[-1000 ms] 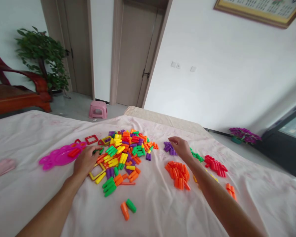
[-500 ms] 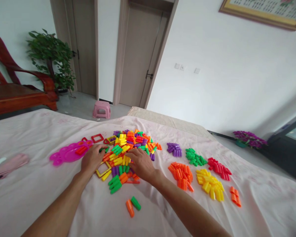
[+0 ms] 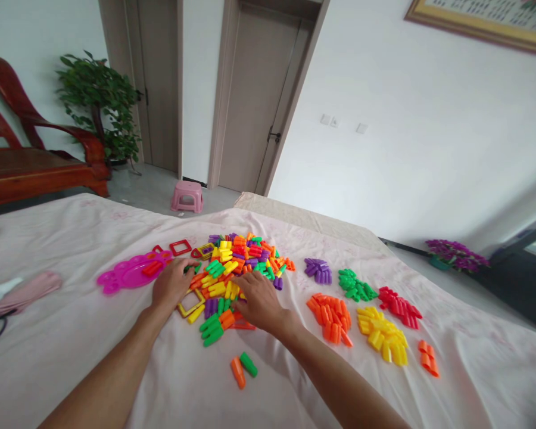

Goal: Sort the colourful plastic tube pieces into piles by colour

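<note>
A mixed heap of coloured plastic building pieces [image 3: 226, 268] lies on the cloth between my hands. At its left edge, my left hand [image 3: 174, 283] has its fingers closed round a green plastic piece [image 3: 193, 267], partly hidden by them. My right hand [image 3: 259, 301] rests on the heap's near right side, fingers stretched over yellow pieces [image 3: 231, 291], thumb apart. A yellow square frame [image 3: 191, 302] lies just right of my left hand. Close in front of the heap are a joined green piece [image 3: 211, 330], a loose orange piece [image 3: 237, 373] and a loose green piece [image 3: 249, 364].
Sorted piles lie to the right: purple [image 3: 318, 271], green [image 3: 356, 286], red [image 3: 400, 307], orange [image 3: 329, 318] and yellow [image 3: 382, 335]. A pink plastic tray [image 3: 131, 273] and red frame [image 3: 180, 248] lie left of the heap. A pink cloth [image 3: 38, 291] is farther left.
The view has shifted slightly, moving everything a little to the right in the picture. Both hands stay at the heap in nearly the same poses.
</note>
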### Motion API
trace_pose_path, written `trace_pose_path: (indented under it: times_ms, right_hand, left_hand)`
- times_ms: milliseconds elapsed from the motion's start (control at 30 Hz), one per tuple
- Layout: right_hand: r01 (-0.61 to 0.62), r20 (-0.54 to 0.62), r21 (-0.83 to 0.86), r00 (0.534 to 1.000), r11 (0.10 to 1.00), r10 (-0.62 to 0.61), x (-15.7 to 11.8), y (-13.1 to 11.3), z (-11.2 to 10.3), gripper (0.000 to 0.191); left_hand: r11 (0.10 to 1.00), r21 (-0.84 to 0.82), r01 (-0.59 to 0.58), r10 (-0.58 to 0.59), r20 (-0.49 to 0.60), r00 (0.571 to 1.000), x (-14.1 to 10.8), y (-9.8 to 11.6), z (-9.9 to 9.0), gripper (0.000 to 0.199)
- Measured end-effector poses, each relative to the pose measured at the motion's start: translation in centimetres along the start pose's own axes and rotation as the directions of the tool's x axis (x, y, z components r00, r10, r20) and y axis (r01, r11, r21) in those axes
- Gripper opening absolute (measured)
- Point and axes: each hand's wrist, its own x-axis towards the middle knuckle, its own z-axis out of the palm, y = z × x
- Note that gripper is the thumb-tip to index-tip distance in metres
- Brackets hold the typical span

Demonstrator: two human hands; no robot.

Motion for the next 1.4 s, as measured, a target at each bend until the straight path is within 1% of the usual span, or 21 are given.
trace_pose_path:
  times_ms: [67, 133, 200, 267, 333, 400, 467, 533, 633, 733, 800, 833, 900, 1000, 1067, 1133, 1200, 1233, 1300, 1400]
  right_hand:
    - [0.01, 0.021, 0.026, 1.0, 1.0, -0.011, 0.4, 0.2, 0.2, 0.05]
    - [-0.026, 0.009, 0.068, 1.0, 0.997, 0.025, 0.8, 0.7, 0.4, 0.043]
    - [-0.083, -0.024, 0.157, 0.996, 0.984, 0.088, 1.0, 1.3, 0.4, 0.039]
    - [-0.12, -0.061, 0.288, 0.988, 0.95, 0.143, 1.1, 1.9, 0.2, 0.04]
    - [-0.086, -0.089, 0.398, 0.987, 0.914, 0.132, 1.3, 2.3, -0.1, 0.044]
    - [0.012, -0.109, 0.439, 0.993, 0.898, 0.04, 1.5, 2.2, -0.6, 0.047]
    - [0.123, -0.121, 0.441, 0.99, 0.889, -0.077, 1.7, 1.6, -1.0, 0.05]
    - [0.191, -0.131, 0.442, 0.98, 0.877, -0.148, 1.9, 0.8, -1.4, 0.055]
    - [0.239, -0.17, 0.434, 0.969, 0.868, -0.182, 2.1, -0.1, -1.4, 0.059]
    - [0.281, -0.224, 0.415, 0.953, 0.865, -0.203, 2.3, -0.3, -1.0, 0.059]
    - [0.265, -0.268, 0.419, 0.95, 0.868, -0.16, 2.3, -0.2, -0.5, 0.057]
    - [0.229, -0.288, 0.429, 0.952, 0.874, -0.108, 2.3, -0.1, -0.3, 0.054]
    - [0.115, -0.299, 0.461, 0.954, 0.88, 0.032, 2.2, 0.0, 0.1, 0.046]
    - [-0.055, -0.243, 0.532, 0.946, 0.845, 0.215, 2.1, -0.1, 0.6, 0.032]
    - [-0.103, -0.203, 0.6, 0.939, 0.793, 0.276, 2.1, -0.2, 0.9, 0.022]
    - [-0.106, -0.189, 0.676, 0.931, 0.729, 0.311, 2.2, -0.2, 1.2, 0.015]
    - [-0.082, -0.204, 0.725, 0.922, 0.684, 0.328, 2.3, -0.2, 1.5, 0.011]
    - [-0.068, -0.218, 0.732, 0.919, 0.678, 0.327, 2.3, -0.1, 1.7, 0.011]
    - [-0.041, -0.249, 0.718, 0.917, 0.694, 0.311, 2.3, 0.0, 2.0, 0.012]
    - [0.005, -0.31, 0.683, 0.907, 0.731, 0.284, 2.3, 0.0, 2.3, 0.013]
  left_hand:
    - [1.0, 0.003, -0.015, 0.015, -0.007, 1.0, -0.1, 0.1, -0.2, 0.03]
    - [0.999, 0.009, -0.053, 0.053, -0.043, 0.998, -0.2, 0.5, -0.5, 0.03]
    - [0.994, 0.006, -0.113, 0.112, -0.117, 0.987, -0.4, 1.1, -1.0, 0.03]
    - [0.984, -0.03, -0.178, 0.169, -0.193, 0.967, -0.7, 2.1, -1.3, 0.031]
    - [0.965, -0.124, -0.232, 0.203, -0.21, 0.956, -1.2, 3.2, -1.4, 0.031]
    - [0.931, -0.261, -0.254, 0.225, -0.137, 0.965, -1.6, 4.2, -1.2, 0.031]
    - [0.897, -0.385, -0.216, 0.23, -0.009, 0.973, -1.8, 4.8, -0.8, 0.032]
    - [0.875, -0.463, -0.144, 0.212, 0.099, 0.972, -1.8, 5.1, -0.5, 0.039]
    - [0.826, -0.561, -0.054, 0.193, 0.192, 0.962, -1.6, 5.4, -0.4, 0.048]
    - [0.73, -0.682, 0.051, 0.189, 0.273, 0.943, -1.4, 5.7, -0.5, 0.047]
    - [0.646, -0.752, 0.133, 0.156, 0.3, 0.941, -1.4, 5.9, -0.4, 0.045]
    - [0.601, -0.782, 0.166, 0.128, 0.299, 0.946, -1.4, 5.9, -0.4, 0.043]
    - [0.523, -0.827, 0.208, 0.071, 0.285, 0.956, -1.4, 5.9, -0.2, 0.041]
    - [0.42, -0.873, 0.247, 0.022, 0.282, 0.959, -1.4, 5.9, -0.2, 0.041]
    - [0.355, -0.891, 0.282, 0.015, 0.307, 0.951, -1.3, 5.9, -0.3, 0.042]
    - [0.309, -0.899, 0.309, 0.024, 0.332, 0.943, -1.3, 6.0, -0.5, 0.044]
    - [0.297, -0.901, 0.317, 0.049, 0.346, 0.937, -1.3, 6.2, -0.8, 0.047]
    - [0.297, -0.901, 0.316, 0.066, 0.35, 0.934, -1.3, 6.3, -0.9, 0.049]
    - [0.305, -0.901, 0.309, 0.099, 0.353, 0.93, -1.4, 6.5, -1.0, 0.051]
    - [0.326, -0.901, 0.287, 0.112, 0.339, 0.934, -1.5, 6.4, -0.8, 0.043]
